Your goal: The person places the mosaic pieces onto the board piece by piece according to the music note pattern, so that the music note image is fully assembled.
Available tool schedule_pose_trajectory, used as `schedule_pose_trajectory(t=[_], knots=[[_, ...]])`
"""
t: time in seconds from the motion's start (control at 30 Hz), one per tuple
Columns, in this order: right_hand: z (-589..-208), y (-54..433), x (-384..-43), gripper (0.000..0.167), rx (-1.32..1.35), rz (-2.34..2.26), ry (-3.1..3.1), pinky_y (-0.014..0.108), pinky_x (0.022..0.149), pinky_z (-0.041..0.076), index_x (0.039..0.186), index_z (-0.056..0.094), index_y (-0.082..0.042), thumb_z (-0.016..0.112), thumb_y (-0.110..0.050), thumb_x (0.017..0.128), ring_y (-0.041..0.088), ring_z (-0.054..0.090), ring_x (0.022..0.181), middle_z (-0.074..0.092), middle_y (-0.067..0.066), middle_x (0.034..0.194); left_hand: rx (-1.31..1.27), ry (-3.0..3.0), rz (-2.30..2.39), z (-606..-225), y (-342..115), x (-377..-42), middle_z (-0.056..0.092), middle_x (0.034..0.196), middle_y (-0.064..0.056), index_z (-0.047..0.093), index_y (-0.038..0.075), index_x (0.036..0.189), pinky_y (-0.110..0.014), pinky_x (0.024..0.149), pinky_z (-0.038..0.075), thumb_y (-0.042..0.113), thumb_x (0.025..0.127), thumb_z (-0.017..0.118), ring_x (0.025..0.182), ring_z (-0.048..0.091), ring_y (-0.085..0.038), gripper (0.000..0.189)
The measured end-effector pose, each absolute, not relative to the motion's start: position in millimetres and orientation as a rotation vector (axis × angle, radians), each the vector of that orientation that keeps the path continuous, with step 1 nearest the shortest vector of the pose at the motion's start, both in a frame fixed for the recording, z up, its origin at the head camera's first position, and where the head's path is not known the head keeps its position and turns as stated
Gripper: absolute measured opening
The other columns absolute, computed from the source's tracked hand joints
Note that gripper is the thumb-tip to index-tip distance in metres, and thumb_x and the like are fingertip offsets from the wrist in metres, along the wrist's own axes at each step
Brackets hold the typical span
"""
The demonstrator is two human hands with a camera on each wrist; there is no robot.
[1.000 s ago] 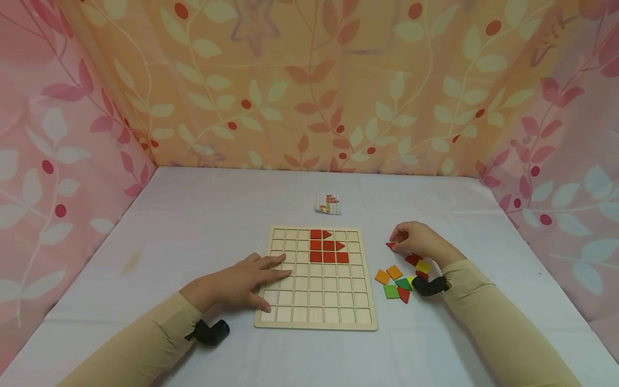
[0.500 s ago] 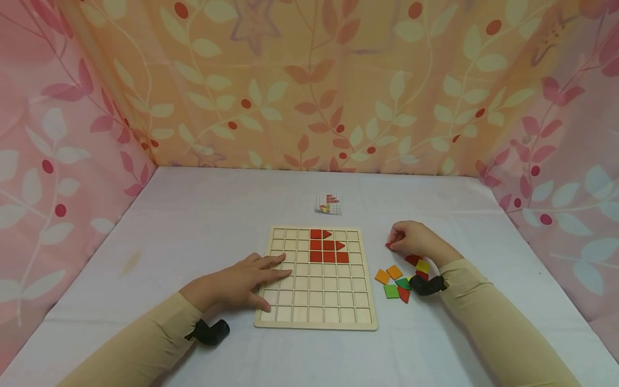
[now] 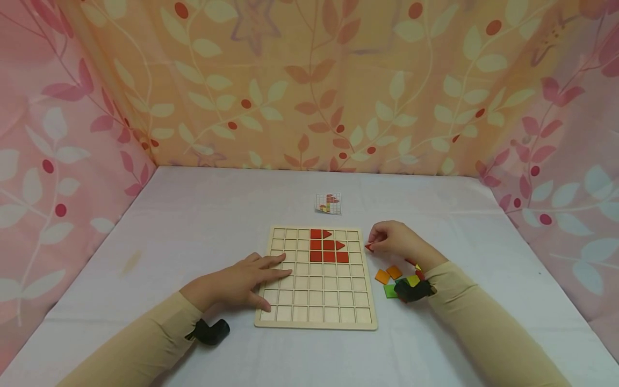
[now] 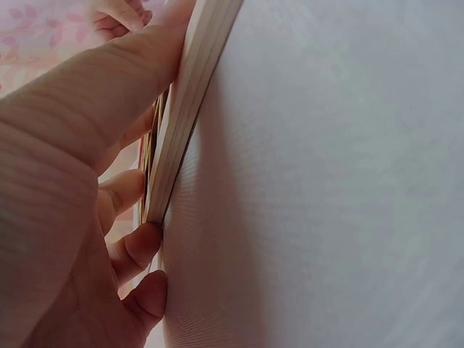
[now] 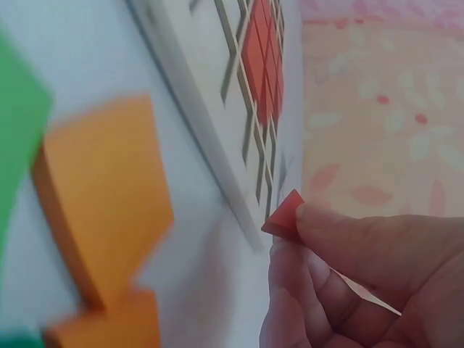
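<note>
A wooden grid board (image 3: 315,325) lies on the white cloth, with several red square tiles (image 3: 329,257) and two red triangles (image 3: 340,245) set in its upper cells. My left hand (image 3: 237,282) rests over the board's left edge with fingers spread. In the left wrist view its thumb and fingers (image 4: 138,250) lie along the board's side. Just off the board's upper right edge, my right hand (image 3: 398,242) pinches a small red triangle tile (image 5: 285,216) between thumb and fingertips. One pointed corner of that tile sticks out toward the board.
Loose tiles lie right of the board: orange squares (image 3: 382,277), a green square (image 3: 390,291), and yellow and red ones partly hidden under the right wrist. Behind the board lies a small printed pattern card (image 3: 328,204). Patterned cloth walls (image 3: 309,86) enclose the table.
My right hand has moved left from above the loose tiles toward the board, carrying the red triangle tile. The left hand and board have stayed put.
</note>
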State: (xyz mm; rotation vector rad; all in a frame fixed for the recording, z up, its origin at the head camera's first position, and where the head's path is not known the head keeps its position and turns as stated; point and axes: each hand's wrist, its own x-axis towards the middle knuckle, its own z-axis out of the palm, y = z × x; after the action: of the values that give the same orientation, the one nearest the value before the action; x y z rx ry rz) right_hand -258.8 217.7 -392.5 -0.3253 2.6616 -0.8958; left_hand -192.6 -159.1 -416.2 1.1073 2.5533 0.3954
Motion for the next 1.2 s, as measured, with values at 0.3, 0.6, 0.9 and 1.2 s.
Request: schedule_pose_trajectory(t=[0.3,0.6,0.9,1.2], knots=[[-394.8,196.6,-249.4,0.014,-0.340,-0.925,2.638,0.030,0.062,0.038,0.075,0.063,-0.012,0.074,-0.020,0.077,0.018,0.049,0.070,0.059,-0.001,0.070,1.096,2.550,0.379,-415.7,-158.1,-192.6,0.013,0.153,0.005,0.029,0.036,0.142,-0.036,0.090,0.033,0.061,0.073,0.061,0.112,0.028,-0.014,0.080],[-400.3,188.7,-247.1,0.016,-0.327,-0.920,2.644,0.028,0.057,0.038,0.074,0.063,-0.012,0.074,-0.023,0.077,0.017,0.048,0.065,0.058,-0.002,0.067,1.092,2.555,0.384,-417.3,-158.4,-192.2,0.014,0.153,0.004,0.030,0.036,0.142,-0.037,0.090,0.033,0.062,0.073,0.060,0.112,0.029,-0.015,0.080],[-400.4,188.8,-246.8,0.012,-0.332,-0.898,2.631,0.029,0.060,0.038,0.076,0.063,-0.013,0.073,-0.019,0.078,0.016,0.049,0.067,0.058,-0.002,0.069,1.111,2.554,0.394,-417.1,-158.3,-191.6,0.015,0.152,0.002,0.031,0.034,0.142,-0.038,0.089,0.033,0.063,0.073,0.058,0.111,0.029,-0.015,0.081],[-399.3,190.1,-248.1,0.008,-0.278,-0.920,2.602,0.028,0.060,0.041,0.077,0.066,-0.010,0.070,-0.015,0.080,0.017,0.051,0.067,0.061,0.000,0.070,1.089,2.557,0.380,-417.5,-158.1,-192.0,0.013,0.153,0.005,0.030,0.035,0.142,-0.036,0.089,0.033,0.062,0.073,0.060,0.111,0.029,-0.014,0.080]])
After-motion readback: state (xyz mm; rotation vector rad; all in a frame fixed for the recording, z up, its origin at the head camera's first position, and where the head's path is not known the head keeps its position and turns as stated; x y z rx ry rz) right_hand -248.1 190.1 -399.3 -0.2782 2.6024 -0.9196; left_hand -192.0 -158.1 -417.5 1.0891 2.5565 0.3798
